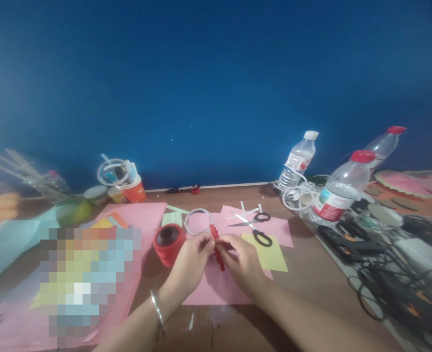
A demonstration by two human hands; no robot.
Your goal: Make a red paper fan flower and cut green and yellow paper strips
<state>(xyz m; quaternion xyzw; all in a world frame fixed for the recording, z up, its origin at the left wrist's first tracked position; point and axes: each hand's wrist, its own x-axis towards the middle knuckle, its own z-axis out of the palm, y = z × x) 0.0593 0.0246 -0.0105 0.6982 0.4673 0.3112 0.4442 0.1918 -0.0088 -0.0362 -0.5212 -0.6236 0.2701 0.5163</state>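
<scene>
The left hand (191, 258) and right hand (244, 260) pinch, thumbs pressed to forefingers, what seems a folded red paper strip (220, 263) over the pink sheet (214, 291); light, even pressure should keep folds aligned.

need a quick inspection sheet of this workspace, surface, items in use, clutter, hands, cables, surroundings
Surface: brown tabletop, partly covered by pink sheets and a yellow sheet.
Items in use: small red piece held over the pink paper; open scissors and red spool nearby.
Clutter: three plastic bottles at right, orange cup at left; pixelation hides part of the left side.
Hands: left hand and right hand pinch the red piece with their fingers.
Cables: black tangle at right.
Surroundings: blue wall behind.
</scene>
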